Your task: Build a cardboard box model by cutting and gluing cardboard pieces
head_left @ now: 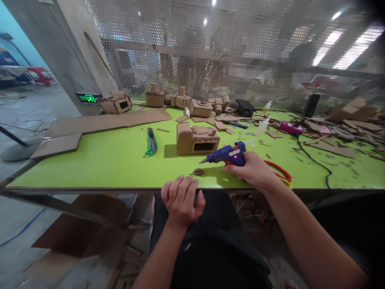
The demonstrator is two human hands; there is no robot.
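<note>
My right hand (pixel 255 170) is wrapped round the handle of a blue hot glue gun (pixel 227 153), its nozzle pointing left over the green table. Below the nozzle lies a small round brown piece (pixel 198 171). My left hand (pixel 182 198) rests at the table's front edge, fingers stretched out and holding nothing. Behind the nozzle stands a cardboard camera model (pixel 197 138) with a rectangular opening facing me. To its left lies a green utility knife (pixel 151 142). Scissors with red and yellow handles (pixel 279 170) are partly hidden behind my right wrist.
More cardboard camera models (pixel 201 107) line the back by a perforated metal screen (pixel 186 52). Long cardboard sheets (pixel 111 122) lie at the left. Scraps (pixel 333 146), a black cable (pixel 314 158) and a magenta device (pixel 290 127) are at the right.
</note>
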